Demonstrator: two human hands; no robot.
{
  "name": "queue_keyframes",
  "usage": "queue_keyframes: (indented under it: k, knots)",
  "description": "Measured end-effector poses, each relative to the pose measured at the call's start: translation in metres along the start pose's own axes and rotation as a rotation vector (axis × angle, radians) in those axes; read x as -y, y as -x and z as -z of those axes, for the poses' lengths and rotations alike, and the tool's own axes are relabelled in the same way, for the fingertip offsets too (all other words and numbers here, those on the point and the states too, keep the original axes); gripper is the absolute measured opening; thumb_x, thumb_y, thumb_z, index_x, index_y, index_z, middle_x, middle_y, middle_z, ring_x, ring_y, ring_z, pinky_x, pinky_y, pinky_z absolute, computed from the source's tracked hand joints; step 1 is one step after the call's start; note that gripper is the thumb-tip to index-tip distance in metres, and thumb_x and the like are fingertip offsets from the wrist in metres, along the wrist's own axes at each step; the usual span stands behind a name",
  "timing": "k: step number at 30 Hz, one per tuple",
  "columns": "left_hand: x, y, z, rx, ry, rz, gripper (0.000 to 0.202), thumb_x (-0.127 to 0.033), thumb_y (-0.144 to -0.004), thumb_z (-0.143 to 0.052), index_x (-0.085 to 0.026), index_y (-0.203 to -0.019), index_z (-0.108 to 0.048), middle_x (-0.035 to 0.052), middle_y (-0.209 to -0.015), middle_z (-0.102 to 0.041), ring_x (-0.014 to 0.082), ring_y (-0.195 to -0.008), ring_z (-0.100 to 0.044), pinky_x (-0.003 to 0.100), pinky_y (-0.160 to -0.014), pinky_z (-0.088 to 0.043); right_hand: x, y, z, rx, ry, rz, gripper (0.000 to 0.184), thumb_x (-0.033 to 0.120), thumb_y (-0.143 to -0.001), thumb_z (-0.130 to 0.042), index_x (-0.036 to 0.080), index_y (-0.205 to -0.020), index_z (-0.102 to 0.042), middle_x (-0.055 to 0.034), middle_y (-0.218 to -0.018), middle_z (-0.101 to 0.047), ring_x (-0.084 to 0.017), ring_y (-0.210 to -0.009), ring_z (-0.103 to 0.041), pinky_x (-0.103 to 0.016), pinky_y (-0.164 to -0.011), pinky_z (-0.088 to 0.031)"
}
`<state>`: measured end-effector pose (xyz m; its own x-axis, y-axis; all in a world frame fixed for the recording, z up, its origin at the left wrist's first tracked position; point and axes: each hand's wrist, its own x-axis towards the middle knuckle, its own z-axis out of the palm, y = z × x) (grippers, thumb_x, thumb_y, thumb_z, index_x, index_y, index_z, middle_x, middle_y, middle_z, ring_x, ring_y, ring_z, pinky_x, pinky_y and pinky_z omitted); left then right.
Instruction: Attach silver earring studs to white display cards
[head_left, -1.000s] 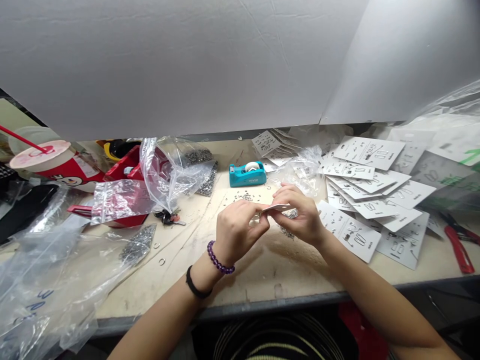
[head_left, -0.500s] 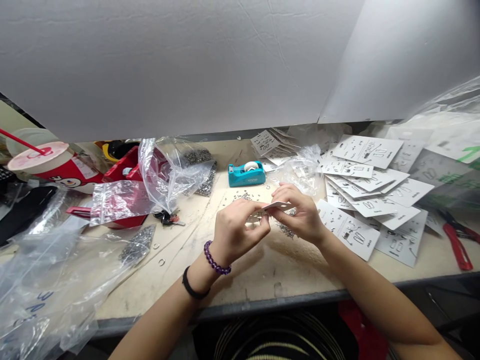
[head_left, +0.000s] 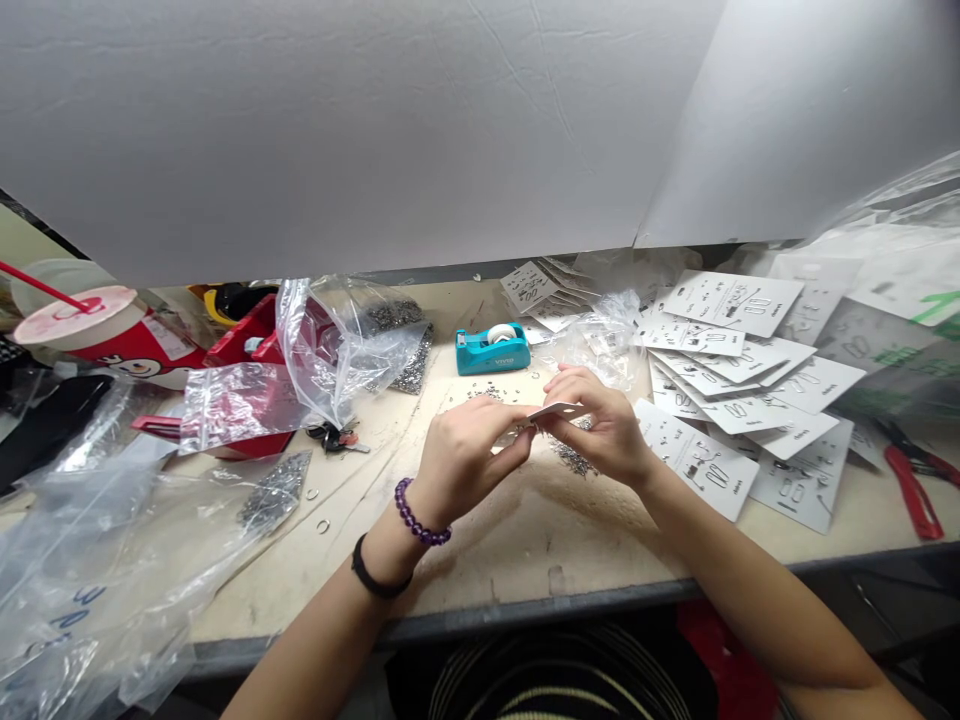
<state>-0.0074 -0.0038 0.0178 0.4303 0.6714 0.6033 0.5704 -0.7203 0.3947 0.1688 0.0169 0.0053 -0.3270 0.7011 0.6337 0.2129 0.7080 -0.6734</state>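
A white earring card (head_left: 559, 409) is held up over the middle of the table, tilted so that mostly its edge shows. My left hand (head_left: 474, 450), with a purple bead bracelet (head_left: 420, 515) at the wrist, pinches the card's left side between thumb and fingers. On the card's right side my right hand (head_left: 600, 425) is closed, thumb below and fingers curled round it. Whatever sits on the card's underside is hidden. Beneath the hands lies a pile of small silver metal pieces (head_left: 571, 458), with more tiny pieces (head_left: 491, 390) scattered beyond.
A teal tape dispenser (head_left: 493, 350) stands behind the hands. Filled earring cards (head_left: 709, 465) overlap at the right, near red-handled pliers (head_left: 911, 490). Plastic bags (head_left: 247, 400), keys (head_left: 337, 440) and a red-and-white cup (head_left: 112, 335) crowd the left. A white board (head_left: 375, 140) rises at the back.
My left hand and wrist have shifted slightly left and turned, with its thumb closer to the card. The right hand and the card have barely moved.
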Motion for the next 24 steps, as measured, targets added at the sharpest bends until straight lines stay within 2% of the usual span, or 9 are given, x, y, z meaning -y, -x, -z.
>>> queue_keyframes:
  k: [15,24]
  knots:
    - [-0.0024,0.0011,-0.0022,-0.047,0.013,0.034,0.016,-0.014,-0.073,-0.055,-0.017,-0.086,-0.063,0.0022,-0.077,-0.068,0.0135,-0.069,-0.061,0.025,-0.065,-0.048,-0.0006,0.0012,-0.0011,0.011,0.024,0.036,0.006,0.018,-0.076,-0.061,0.021,-0.076,-0.056,-0.0021,-0.071,-0.059,-0.018,-0.080,-0.053,-0.039,-0.082,-0.041]
    - [-0.0052,0.0027,-0.0046,-0.072,0.074,0.131,0.013,-0.013,-0.071,-0.056,-0.016,-0.081,-0.064,0.0023,-0.074,-0.068,0.0137,-0.067,-0.060,0.025,-0.063,-0.048,-0.0018,0.0018,-0.0030,-0.014,0.062,0.090,0.011,0.015,-0.074,-0.064,0.020,-0.072,-0.054,-0.0004,-0.067,-0.058,-0.017,-0.079,-0.054,-0.041,-0.088,-0.037]
